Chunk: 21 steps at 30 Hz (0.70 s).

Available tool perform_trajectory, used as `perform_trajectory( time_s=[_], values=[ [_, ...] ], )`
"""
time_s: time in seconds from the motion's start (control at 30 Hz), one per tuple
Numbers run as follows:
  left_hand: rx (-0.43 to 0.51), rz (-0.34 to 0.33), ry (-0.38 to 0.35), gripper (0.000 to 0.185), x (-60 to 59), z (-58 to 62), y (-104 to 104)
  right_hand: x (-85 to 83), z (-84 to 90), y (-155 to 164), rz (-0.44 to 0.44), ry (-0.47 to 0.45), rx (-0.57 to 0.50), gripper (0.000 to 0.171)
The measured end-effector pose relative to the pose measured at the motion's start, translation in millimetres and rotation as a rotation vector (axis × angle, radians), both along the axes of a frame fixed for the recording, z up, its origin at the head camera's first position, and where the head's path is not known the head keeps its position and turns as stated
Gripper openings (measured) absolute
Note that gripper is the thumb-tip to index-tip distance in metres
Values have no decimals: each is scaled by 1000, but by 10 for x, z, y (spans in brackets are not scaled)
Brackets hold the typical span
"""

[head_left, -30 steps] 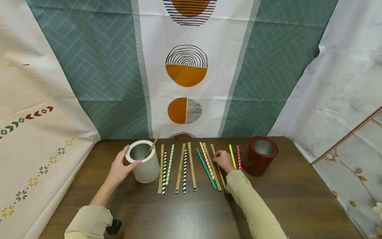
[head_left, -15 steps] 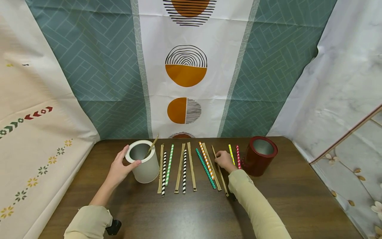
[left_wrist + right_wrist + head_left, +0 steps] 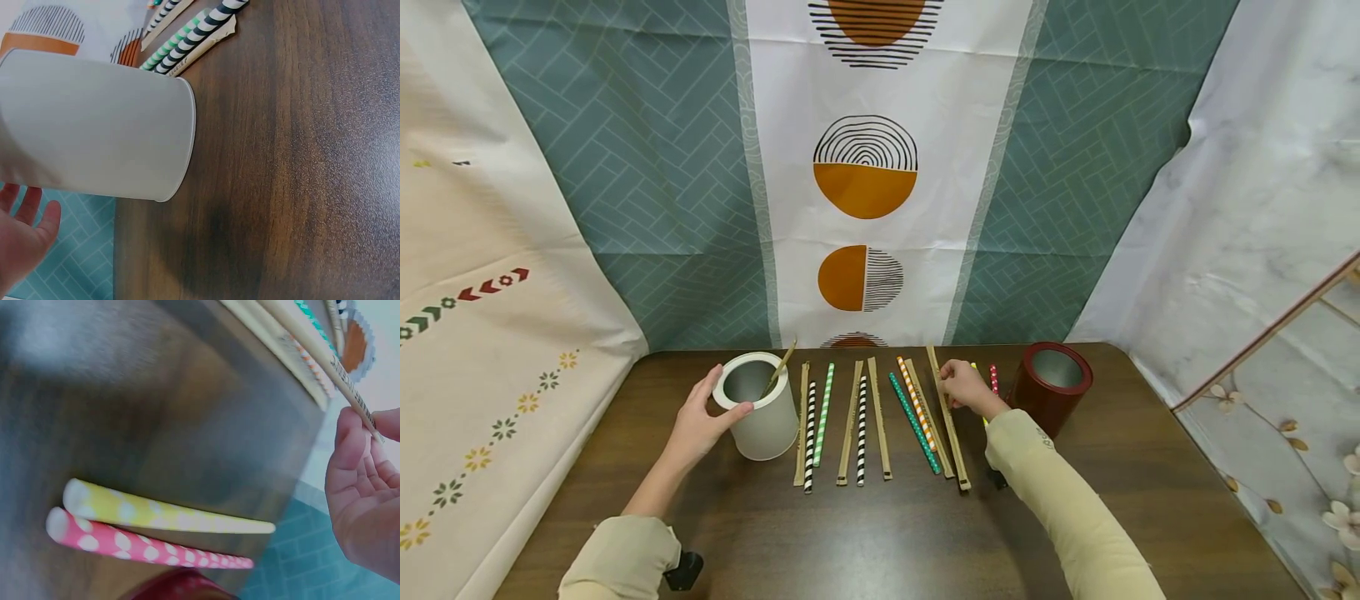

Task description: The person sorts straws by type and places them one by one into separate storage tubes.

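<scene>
My left hand (image 3: 700, 421) holds a white can (image 3: 763, 429) at its rim, thumb on the near side and fingers behind. The can stands upright with one brown stick (image 3: 784, 365) leaning out of it. In the left wrist view the can's side (image 3: 94, 125) covers part of the fingers. My right hand (image 3: 968, 388) pinches a slim brown paper-wrapped stick (image 3: 952, 437) between thumb and fingers near its far end. Printed lettering shows on this stick (image 3: 340, 372) in the right wrist view, where it is raised over the table.
Several brown wrapped sticks (image 3: 880, 417) and striped or dotted paper straws (image 3: 824, 417) lie in a row between the cans. A yellow straw (image 3: 169, 512) and a pink dotted straw (image 3: 150, 550) lie beside a dark red can (image 3: 1047, 400). A patterned cloth (image 3: 865, 250) hangs behind the table (image 3: 850, 542).
My right hand has picked up the brown wrapped stick from the row, raising it and bringing it slightly left. The left hand stays on the white can.
</scene>
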<state>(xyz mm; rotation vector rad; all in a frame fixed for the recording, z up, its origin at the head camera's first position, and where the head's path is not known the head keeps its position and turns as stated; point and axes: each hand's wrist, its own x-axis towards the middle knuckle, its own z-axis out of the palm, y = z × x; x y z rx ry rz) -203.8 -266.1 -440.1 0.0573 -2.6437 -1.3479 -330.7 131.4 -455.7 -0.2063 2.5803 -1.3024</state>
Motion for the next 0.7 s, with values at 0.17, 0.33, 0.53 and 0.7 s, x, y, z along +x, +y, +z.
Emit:
perform_trajectory(
  time_s=[0.17, 0.33, 0.53, 0.7],
  values=[
    [0, -5, -2, 87, -2, -14, -6, 3, 162, -1, 23, -22, -55, 15],
    [-1, -9, -1, 88, -2, -11, -13, 18, 305, -21, 62, -38, -111, 18],
    [-2, -14, 4, 88, -5, -4, -18, 47, 481, -61, 114, -40, -169, 19],
    [-5, -14, -1, 88, 0, -4, -10, 92, 684, -113, 146, -61, -216, 19]
  ],
)
